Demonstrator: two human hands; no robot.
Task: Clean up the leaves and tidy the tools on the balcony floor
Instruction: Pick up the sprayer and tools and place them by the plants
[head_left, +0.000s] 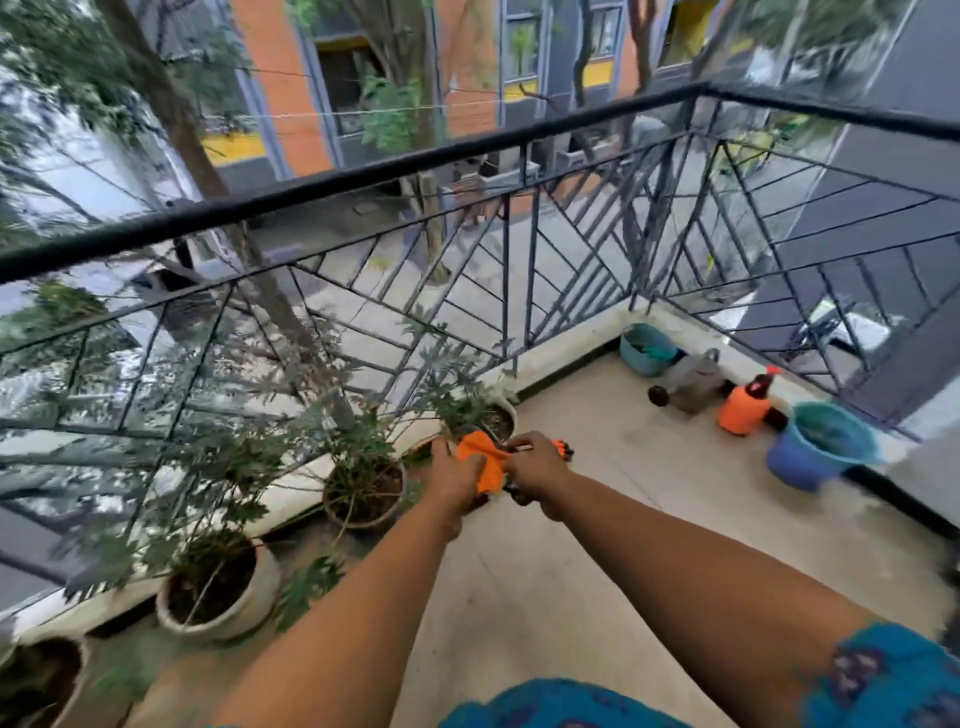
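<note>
Both arms stretched out over the balcony floor (597, 499). Left hand (451, 480) curled around an orange cloth (485, 462), bunched between the two hands. Right hand (537, 467) closed on a dark tool with orange handle (561, 448), which pokes out past the knuckles; tool type unclear, blurred. Cloth touches the tool. Potted plants (363, 488) just beyond the hands by the railing (363, 176).

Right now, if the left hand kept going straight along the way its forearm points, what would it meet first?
Probably the potted plant by the railing: the left hand, gripping the orange cloth, points up and away towards it. Depth is unclear, so it might pass over the pot.
</note>
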